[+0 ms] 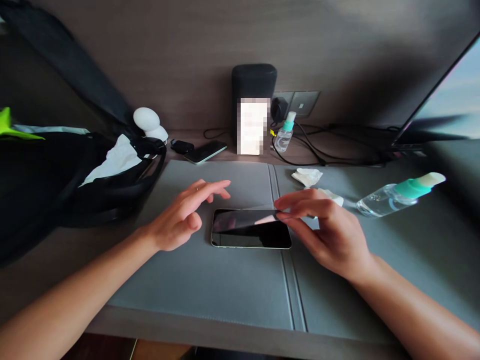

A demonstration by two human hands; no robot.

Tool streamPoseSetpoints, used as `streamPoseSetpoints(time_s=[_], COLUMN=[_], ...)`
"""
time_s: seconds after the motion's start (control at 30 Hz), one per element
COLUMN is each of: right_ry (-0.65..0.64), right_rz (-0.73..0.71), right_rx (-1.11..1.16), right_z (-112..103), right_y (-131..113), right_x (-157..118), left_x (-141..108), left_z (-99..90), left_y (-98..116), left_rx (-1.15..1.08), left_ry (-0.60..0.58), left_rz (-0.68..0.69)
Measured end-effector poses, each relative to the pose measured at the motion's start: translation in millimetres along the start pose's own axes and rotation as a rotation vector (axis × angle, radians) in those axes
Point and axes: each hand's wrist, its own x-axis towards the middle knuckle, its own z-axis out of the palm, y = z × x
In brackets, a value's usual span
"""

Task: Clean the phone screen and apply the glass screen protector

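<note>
Bare forearms (86, 290) come in from the lower corners, over the tabletop (225, 333) and its grey mat (210, 280). Between the hands, a phone (243, 232) lies flat on the mat, dark screen up. The left hand (178, 220) is open and holds nothing, its fingers stretched forward and thumb apart, just left of the phone. The right hand (333, 230) has its thumb and fingertips drawn close together at the phone's far right corner, where a faint clear edge shows; whether they grip that or only touch the phone, I cannot tell. Beyond the right hand are two crumpled tissues (307, 176), with a spray bottle (393, 197) to their right. Behind the mat, a second phone (207, 151) lies well left of a smaller bottle (284, 137).
</note>
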Motion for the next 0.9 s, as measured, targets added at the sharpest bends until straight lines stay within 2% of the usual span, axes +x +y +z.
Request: streamPoseSetpoints(time_s=[0.07, 0.17, 0.3, 0.47, 0.6, 0.73, 0.9], right_ry=[-0.069, -0.088, -0.125, -0.272, -0.339, -0.456, -0.554], right_rz=[-0.064, -0.148, -0.239, -0.118, -0.066, -0.018, 0.024], right_rx=[-0.09, -0.166, -0.24, -0.208, -0.161, -0.21, -0.207], right_z=[-3.1, -5.6, -5.6, -7.6, -7.7, -5.1, -4.7], right_y=[-2.2, -2.8, 0.8, 2.7, 2.3, 5.5, 10.6], right_x=[0.1, 0.9, 1.0, 3.5, 6.8, 5.7, 1.4], left_x=[3.0, 7.9, 9.5, 7.9, 6.8, 5.9, 6.2], left_z=[-0.5, -0.2, 1.3, 2.0, 1.5, 3.1, 7.2], left_y=[3.2, 7.9, 9.3, 6.2, 6.9, 10.1, 10.6], left_rx=[0.002, 0.069, 0.2, 0.405, 0.512, 0.543, 0.536], left_ry=[-0.03, -0.073, -0.044, 0.012, 0.022, -0.015, -0.103], left_rz=[0.019, 0.053, 0.111, 0.153, 0.213, 0.244, 0.188])
